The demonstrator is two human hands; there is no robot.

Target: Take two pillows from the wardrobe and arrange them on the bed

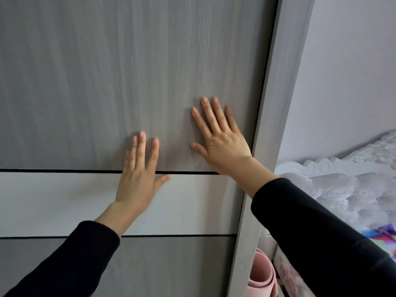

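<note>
With both palms pressed flat, fingers spread and gripping nothing, the left hand (137, 176) straddles the seam above the white band (53, 202) while the right hand (220, 142) sits higher on the grey wardrobe door (107, 71). No pillows are visible; the bed (347, 189) lies right, a pink roll (260, 279) alongside.

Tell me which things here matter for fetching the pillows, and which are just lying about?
Part of the job:
- grey wood-grain wardrobe door
- left hand
- right hand
- white carved bed headboard

Lying about:
- pink rolled foam mat
- colourful patterned cloth
</note>
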